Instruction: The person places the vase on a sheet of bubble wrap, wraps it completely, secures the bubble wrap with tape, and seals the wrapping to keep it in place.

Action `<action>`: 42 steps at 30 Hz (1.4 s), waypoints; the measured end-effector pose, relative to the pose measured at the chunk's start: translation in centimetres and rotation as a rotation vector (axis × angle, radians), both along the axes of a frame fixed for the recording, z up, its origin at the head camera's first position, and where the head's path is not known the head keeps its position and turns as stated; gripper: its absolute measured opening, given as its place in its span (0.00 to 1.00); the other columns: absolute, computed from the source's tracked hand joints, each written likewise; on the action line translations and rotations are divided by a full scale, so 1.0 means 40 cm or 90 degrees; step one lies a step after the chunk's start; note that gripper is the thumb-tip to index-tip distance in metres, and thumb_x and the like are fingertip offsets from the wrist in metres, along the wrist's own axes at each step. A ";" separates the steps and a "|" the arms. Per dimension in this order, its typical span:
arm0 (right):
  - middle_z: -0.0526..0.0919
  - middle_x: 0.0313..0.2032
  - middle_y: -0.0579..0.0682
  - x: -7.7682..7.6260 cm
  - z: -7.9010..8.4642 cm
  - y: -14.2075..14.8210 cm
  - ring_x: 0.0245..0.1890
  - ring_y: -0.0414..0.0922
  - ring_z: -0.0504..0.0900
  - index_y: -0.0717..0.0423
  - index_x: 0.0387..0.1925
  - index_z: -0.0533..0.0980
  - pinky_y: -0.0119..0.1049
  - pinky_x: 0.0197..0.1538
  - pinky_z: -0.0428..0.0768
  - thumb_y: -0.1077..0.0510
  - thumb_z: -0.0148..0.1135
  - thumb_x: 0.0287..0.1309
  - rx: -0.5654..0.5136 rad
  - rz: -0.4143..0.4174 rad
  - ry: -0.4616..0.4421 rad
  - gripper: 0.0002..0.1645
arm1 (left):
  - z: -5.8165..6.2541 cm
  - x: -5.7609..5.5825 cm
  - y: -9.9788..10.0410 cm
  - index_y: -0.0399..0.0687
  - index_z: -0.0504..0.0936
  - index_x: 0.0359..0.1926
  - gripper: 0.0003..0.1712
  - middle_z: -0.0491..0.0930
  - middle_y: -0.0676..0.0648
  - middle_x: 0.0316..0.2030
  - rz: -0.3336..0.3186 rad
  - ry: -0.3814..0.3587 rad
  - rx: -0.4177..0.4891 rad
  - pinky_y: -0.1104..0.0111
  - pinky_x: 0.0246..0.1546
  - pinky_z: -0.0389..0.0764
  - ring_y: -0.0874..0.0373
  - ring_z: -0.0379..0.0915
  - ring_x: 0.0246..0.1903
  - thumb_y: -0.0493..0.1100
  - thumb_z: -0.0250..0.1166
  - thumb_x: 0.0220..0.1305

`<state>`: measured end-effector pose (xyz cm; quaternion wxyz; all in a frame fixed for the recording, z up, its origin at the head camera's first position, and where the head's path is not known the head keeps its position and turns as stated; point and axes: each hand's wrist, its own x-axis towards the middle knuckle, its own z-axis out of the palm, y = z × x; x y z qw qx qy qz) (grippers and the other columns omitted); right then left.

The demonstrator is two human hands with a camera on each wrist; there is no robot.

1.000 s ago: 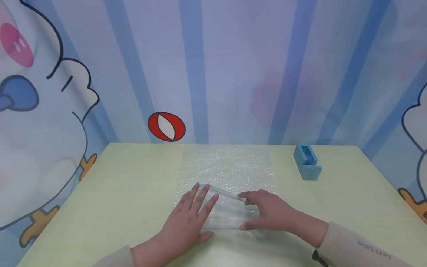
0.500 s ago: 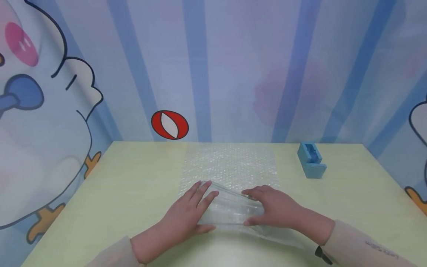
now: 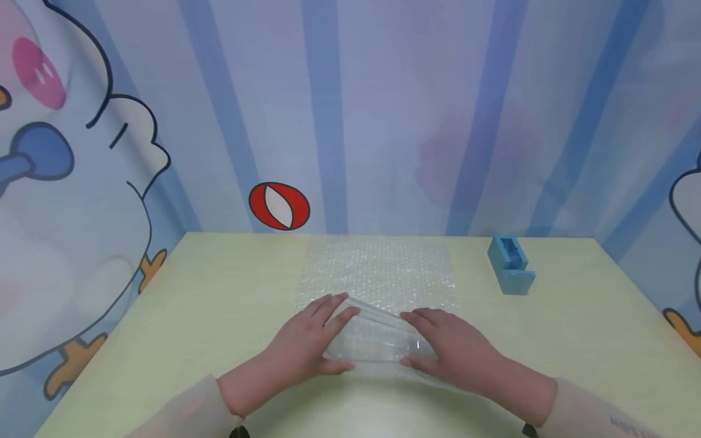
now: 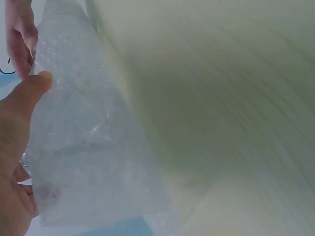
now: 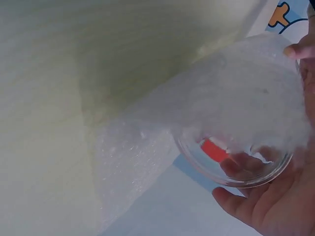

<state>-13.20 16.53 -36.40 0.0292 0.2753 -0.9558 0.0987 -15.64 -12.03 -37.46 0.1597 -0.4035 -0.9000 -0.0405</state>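
Observation:
On the table a clear, round-rimmed cylindrical container lies on its side, bubble wrap [image 3: 378, 264] folded over its near side. Its glossy rim [image 5: 246, 185] sticks out of the wrap in the right wrist view. My left hand [image 3: 306, 337] grips the left end, thumb on the near side and fingers over the top. At the right end my right hand [image 3: 451, 344] holds it likewise, its fingers showing through the clear wall in the right wrist view. The left wrist view has the wrap [image 4: 98, 147] hanging in a loose flap below the left thumb.
A blue tape dispenser [image 3: 511, 266] stands at the back right of the pale yellow table [image 3: 235, 280]. The rest of the bubble wrap runs flat to the table's back edge. Behind rises a striped blue backdrop [image 3: 383, 121] with cartoon prints.
Both hands have shifted slightly away from the body along with the container. The left thumb has moved up against its near side. A loose wrap flap at the near right has drawn in.

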 end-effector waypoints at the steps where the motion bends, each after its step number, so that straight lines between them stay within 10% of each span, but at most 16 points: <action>1: 0.81 0.62 0.55 0.007 -0.001 0.001 0.60 0.56 0.81 0.55 0.68 0.72 0.55 0.62 0.81 0.31 0.69 0.57 0.003 0.009 0.013 0.47 | 0.002 -0.001 -0.001 0.45 0.72 0.68 0.48 0.74 0.38 0.67 0.000 -0.003 0.001 0.54 0.60 0.83 0.42 0.76 0.63 0.64 0.77 0.53; 6: 0.78 0.66 0.53 0.034 -0.008 0.005 0.65 0.55 0.77 0.54 0.74 0.65 0.56 0.65 0.77 0.27 0.73 0.47 0.064 0.049 0.072 0.60 | 0.010 -0.003 -0.007 0.45 0.72 0.68 0.48 0.74 0.38 0.67 0.008 -0.034 0.008 0.53 0.61 0.82 0.41 0.76 0.63 0.62 0.78 0.53; 17: 0.87 0.53 0.48 0.017 -0.030 -0.002 0.51 0.48 0.84 0.54 0.63 0.78 0.45 0.58 0.81 0.35 0.71 0.55 0.083 0.040 0.221 0.40 | 0.011 0.005 0.017 0.47 0.66 0.73 0.48 0.68 0.37 0.72 0.040 -0.088 -0.028 0.51 0.64 0.80 0.38 0.70 0.68 0.64 0.73 0.59; 42: 0.88 0.53 0.52 0.003 0.001 -0.012 0.53 0.51 0.86 0.56 0.62 0.77 0.50 0.56 0.82 0.38 0.66 0.62 0.057 0.026 0.100 0.35 | -0.002 -0.011 0.036 0.45 0.70 0.70 0.50 0.75 0.36 0.65 0.051 -0.008 -0.031 0.55 0.60 0.82 0.42 0.78 0.59 0.70 0.70 0.57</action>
